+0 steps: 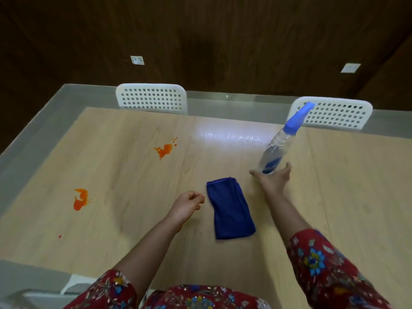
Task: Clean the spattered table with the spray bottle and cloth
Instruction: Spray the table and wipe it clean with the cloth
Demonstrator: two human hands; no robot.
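Note:
A clear spray bottle (278, 146) with a blue nozzle stands on the light wooden table (133, 175) at the right, leaning away. My right hand (273, 179) reaches to its base, thumb and fingers spread around the bottom without closing on it. A folded dark blue cloth (229, 208) lies flat in the middle, between my two arms. My left hand (188, 205) hovers just left of the cloth with fingers curled and nothing in them. An orange spatter (165, 150) marks the table further back, a second orange spatter (80, 199) lies at the left, and a small red dot (59, 236) sits near the front left.
Two white perforated chairs stand at the far edge, one chair (151, 98) at centre-left and another chair (334, 114) behind the bottle. A dark wood wall (223, 41) rises behind them. Part of a white chair (73, 284) shows at the near edge.

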